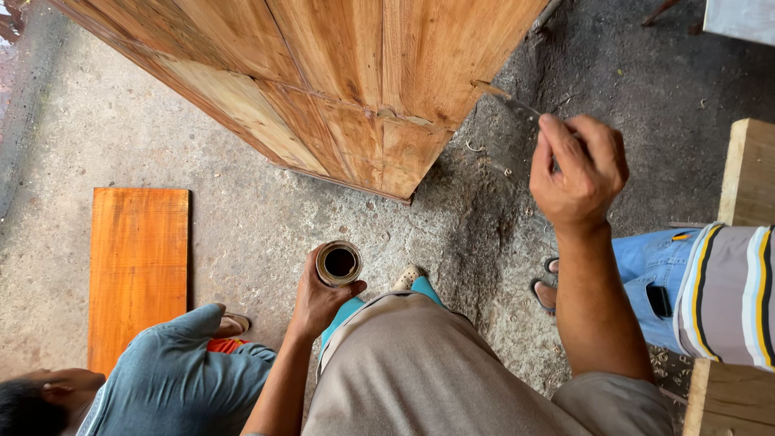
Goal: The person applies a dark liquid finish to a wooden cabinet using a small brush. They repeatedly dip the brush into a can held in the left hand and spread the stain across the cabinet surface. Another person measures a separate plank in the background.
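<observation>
My left hand grips a small round tin of dark liquid, held low over the concrete floor near my foot. My right hand is raised and pinches a thin metal blade, a putty knife by its look. The blade's tip touches the right edge of a large unfinished wooden panel that stands upright at the top of the view. The blade's handle is hidden inside my fingers.
A varnished orange board lies on the floor at the left. One person in a blue-grey shirt crouches at the lower left. Another person in jeans and a striped shirt stands at the right beside pale wooden planks.
</observation>
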